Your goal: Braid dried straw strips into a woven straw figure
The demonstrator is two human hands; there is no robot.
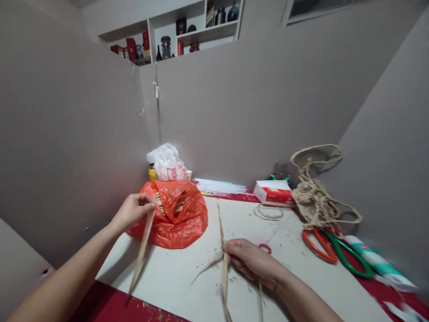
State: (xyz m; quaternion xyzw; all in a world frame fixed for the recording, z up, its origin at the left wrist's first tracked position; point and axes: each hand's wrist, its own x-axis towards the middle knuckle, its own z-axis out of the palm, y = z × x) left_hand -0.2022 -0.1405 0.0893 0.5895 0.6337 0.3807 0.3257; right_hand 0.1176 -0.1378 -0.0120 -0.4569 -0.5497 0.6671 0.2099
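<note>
My left hand [136,209] pinches the top end of a long, flat, tan strip of dried plant fibre [143,250], which hangs down over the white board. Just behind that hand lies a red plastic bag [181,230] with several similar strips showing through its opening. Over the middle of the board, my right hand [250,259] is closed on a thin braided cord [220,221] of the same fibre. The cord's upper end points away from me, and loose strips [225,286] spread out below the fingers. Part of the grip is hidden behind the fingers.
A white board [174,277] covers much of the red tabletop. Toward the right lie a tangled rope bundle [313,201], scissors with orange and green handles [348,257], a green-and-white tube [380,264] and a red-and-white box [273,192]. A white plastic bag [167,163] stands at the back.
</note>
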